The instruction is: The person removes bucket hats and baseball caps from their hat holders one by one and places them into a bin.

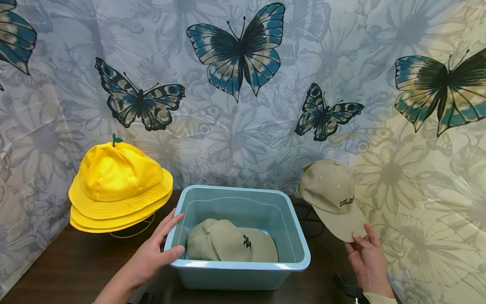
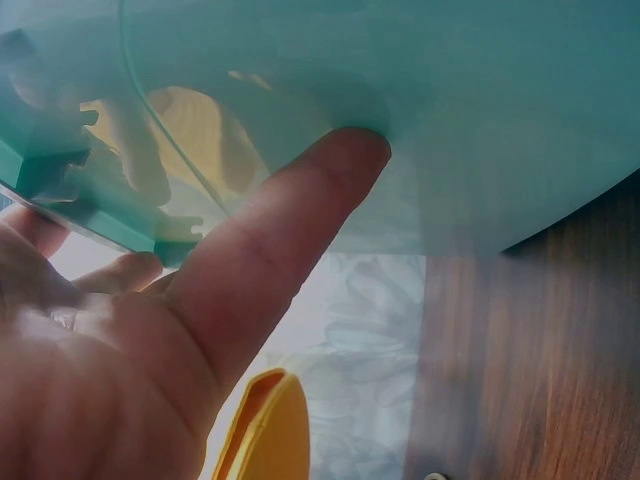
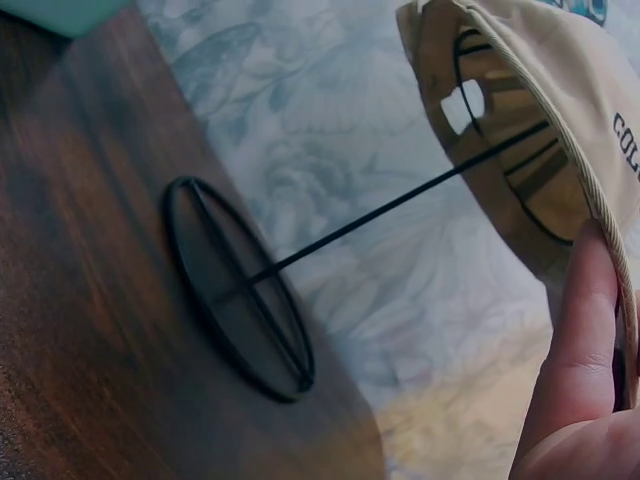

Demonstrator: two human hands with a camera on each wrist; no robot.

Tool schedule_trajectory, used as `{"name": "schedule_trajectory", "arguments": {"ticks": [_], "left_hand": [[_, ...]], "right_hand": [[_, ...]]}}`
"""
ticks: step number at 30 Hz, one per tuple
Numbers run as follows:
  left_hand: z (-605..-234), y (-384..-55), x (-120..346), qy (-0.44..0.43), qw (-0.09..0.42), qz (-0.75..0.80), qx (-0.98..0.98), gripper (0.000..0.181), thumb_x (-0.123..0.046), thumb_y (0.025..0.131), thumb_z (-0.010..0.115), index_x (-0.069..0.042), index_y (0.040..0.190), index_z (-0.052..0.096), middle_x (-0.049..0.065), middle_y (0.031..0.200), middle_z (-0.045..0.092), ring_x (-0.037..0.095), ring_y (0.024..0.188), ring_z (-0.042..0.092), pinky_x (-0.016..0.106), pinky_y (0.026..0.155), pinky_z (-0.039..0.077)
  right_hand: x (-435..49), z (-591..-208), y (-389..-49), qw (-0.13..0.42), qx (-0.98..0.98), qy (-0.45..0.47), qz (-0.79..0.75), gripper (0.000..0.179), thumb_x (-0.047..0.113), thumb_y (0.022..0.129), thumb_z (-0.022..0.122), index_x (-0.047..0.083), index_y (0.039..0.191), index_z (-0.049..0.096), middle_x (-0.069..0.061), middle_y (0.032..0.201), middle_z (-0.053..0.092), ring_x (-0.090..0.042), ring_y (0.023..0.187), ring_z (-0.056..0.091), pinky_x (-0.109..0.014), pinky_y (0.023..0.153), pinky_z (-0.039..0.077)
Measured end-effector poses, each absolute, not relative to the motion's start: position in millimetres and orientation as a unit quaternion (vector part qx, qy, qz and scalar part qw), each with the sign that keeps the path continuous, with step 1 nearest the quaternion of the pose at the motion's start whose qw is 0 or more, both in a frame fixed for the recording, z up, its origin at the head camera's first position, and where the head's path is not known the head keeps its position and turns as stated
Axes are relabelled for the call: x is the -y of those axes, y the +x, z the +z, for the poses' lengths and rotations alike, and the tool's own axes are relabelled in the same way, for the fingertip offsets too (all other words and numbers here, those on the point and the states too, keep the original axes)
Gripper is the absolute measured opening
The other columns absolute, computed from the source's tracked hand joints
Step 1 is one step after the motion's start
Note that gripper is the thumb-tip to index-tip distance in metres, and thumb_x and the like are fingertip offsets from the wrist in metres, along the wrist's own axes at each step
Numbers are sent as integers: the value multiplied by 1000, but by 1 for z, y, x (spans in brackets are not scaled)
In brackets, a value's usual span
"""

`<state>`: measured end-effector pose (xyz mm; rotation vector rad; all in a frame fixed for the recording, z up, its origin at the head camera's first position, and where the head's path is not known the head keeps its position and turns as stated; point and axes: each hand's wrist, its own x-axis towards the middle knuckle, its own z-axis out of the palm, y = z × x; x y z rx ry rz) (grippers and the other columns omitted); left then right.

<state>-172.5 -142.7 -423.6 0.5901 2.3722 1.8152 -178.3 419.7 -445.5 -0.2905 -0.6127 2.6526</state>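
My left hand (image 1: 153, 249) holds the left rim of a light blue plastic basin (image 1: 228, 274). In the left wrist view one straight finger (image 2: 290, 220) lies against the basin's wall, with other fingers at the rim. Inside the basin lies a khaki baseball cap (image 1: 218, 240) with a small dark emblem, its brim to the right. On the right, my right hand (image 1: 368, 257) pinches the brim of another khaki cap (image 1: 328, 185) with dark lettering. The right wrist view shows this cap's hollow underside over the top of a black wire hat stand (image 3: 365, 217).
Stacked yellow bucket hats (image 1: 117, 173), a green sprout on top, sit on a wire stand (image 1: 138, 232) at the left. Everything stands on a dark wooden table (image 1: 49, 266). A butterfly-print cloth (image 1: 235, 139) hangs right behind.
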Motion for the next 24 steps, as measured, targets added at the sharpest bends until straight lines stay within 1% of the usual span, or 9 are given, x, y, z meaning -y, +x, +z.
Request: {"name": "schedule_trajectory", "arguments": {"ticks": [4, 9, 13, 19, 24], "left_hand": [[-423, -172, 143, 196, 47, 594, -779, 69, -24, 96, 64, -14, 156, 32, 7, 165, 2, 48, 132, 31, 45, 89, 48], [-423, -172, 143, 193, 54, 600, -775, 68, -23, 96, 63, -15, 157, 32, 6, 165, 1, 47, 133, 31, 44, 88, 48], [-422, -172, 143, 195, 56, 601, -773, 68, -23, 97, 63, -14, 157, 31, 8, 165, 0, 48, 133, 30, 45, 88, 49], [-422, -171, 142, 196, 52, 601, -773, 69, -23, 96, 64, -14, 156, 32, 9, 165, 1, 48, 131, 32, 45, 87, 49], [-422, -171, 143, 198, 57, 608, -767, 68, -21, 96, 63, -13, 156, 32, 10, 165, -1, 49, 132, 30, 48, 89, 49]], "right_hand": [[-419, -445, -178, 202, 207, -76, 954, 50, -28, 87, 52, 10, 117, 63, -8, 105, 60, -28, 81, 67, -46, 60, 57], [-419, -444, -178, 204, 202, -35, 957, 47, -29, 87, 50, 6, 114, 64, -10, 99, 59, -31, 77, 67, -46, 59, 57], [-418, -442, -178, 211, 202, -18, 956, 47, -30, 87, 48, 5, 114, 64, -11, 96, 58, -32, 77, 67, -46, 59, 58], [-416, -436, -178, 214, 193, -2, 958, 48, -31, 86, 47, 3, 115, 63, -12, 100, 60, -32, 80, 68, -48, 62, 58], [-415, -430, -178, 229, 207, -18, 951, 48, -30, 87, 47, 5, 116, 63, -12, 100, 60, -31, 77, 67, -47, 60, 58]]}}
